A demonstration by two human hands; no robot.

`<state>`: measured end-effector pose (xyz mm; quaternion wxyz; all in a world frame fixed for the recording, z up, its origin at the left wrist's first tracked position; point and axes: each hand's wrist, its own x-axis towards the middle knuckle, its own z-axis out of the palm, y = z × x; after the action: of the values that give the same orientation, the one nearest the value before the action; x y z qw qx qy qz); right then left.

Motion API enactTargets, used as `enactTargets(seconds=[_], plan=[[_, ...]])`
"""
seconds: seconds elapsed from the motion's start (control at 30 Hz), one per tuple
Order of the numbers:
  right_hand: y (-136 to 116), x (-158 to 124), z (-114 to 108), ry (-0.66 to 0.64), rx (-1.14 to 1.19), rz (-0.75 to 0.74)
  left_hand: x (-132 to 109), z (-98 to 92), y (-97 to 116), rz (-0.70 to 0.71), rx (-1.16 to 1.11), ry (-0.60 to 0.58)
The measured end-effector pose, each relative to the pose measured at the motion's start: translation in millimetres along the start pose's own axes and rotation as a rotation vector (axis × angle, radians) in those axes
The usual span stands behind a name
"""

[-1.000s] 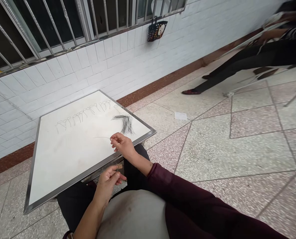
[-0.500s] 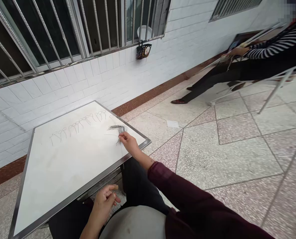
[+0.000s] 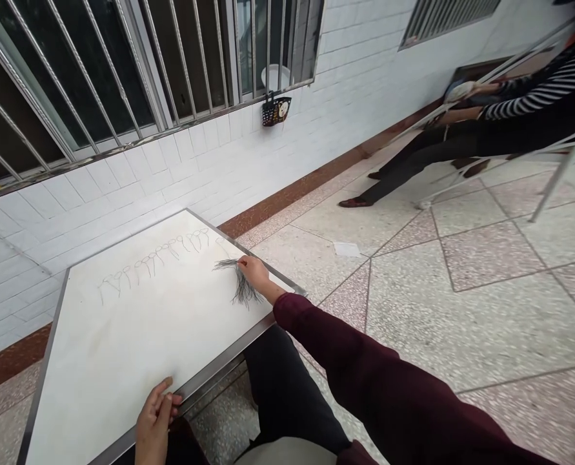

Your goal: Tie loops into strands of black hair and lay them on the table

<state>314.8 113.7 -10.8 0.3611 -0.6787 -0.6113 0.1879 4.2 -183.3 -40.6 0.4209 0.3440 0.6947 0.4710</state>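
Note:
My right hand [image 3: 254,272] is at the far right corner of the white table [image 3: 137,349], its fingertips pinched on thin dark strands that look like wire. One bunch of these strands [image 3: 244,289] fans out on the tabletop below the hand, and another [image 3: 225,263] points left from the fingertips. A row of thin looped strands [image 3: 154,261] with loose tails lies across the back of the table. My left hand [image 3: 155,416] is over the table's front edge, its fingers loosely bent and apart, with nothing visible in them.
Beyond the table stands a white tiled wall [image 3: 248,168] with a barred window [image 3: 195,58]. A small black basket [image 3: 275,111] hangs from the bars. At the right, a person in striped sleeves [image 3: 539,97] sits on a chair. White paper [image 3: 346,249] lies on the floor.
My right hand has shifted slightly right, and the strands beneath it now show more fully. My left hand has moved left and up from my lap to the table's front edge.

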Motion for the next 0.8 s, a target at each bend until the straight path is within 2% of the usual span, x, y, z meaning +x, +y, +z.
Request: enactTargets(seconds=[0.1,0.2,0.3,0.4,0.5,0.57,0.67,0.73,0.8], plan=[[4.0,5.3,4.6,0.001,-0.035,-0.013,2.5,-3.0,-4.8,0.032,0.009,0.123],[6.5,10.0,7.7,0.012,-0.048,-0.028,4.1,-3.1,0.3,0.04,0.015,0.192],[7.0,15.3,6.9,0.03,-0.034,-0.034,9.2,-7.4,9.1,0.035,0.034,0.231],[3.3,17.7,-1.9,0.068,0.001,-0.039,18.9,-20.4,13.5,0.01,0.074,0.231],[-10.2,6.2,-12.4,0.113,0.057,-0.086,30.1,-37.8,9.5,-0.007,0.125,0.281],[-26.0,-14.2,-11.0,0.111,0.11,-0.16,36.1,-46.8,3.6,0.025,0.166,0.35],[-55.2,-61.2,14.6,-0.002,0.357,-0.338,41.7,-52.4,-5.2,0.077,0.204,0.447],[-73.9,-94.9,44.8,-0.163,0.482,-0.363,43.8,-52.1,-9.1,0.105,0.211,0.487],[-90.6,-121.4,78.9,-0.333,0.508,-0.347,45.1,-50.7,-11.7,0.129,0.246,0.491]])
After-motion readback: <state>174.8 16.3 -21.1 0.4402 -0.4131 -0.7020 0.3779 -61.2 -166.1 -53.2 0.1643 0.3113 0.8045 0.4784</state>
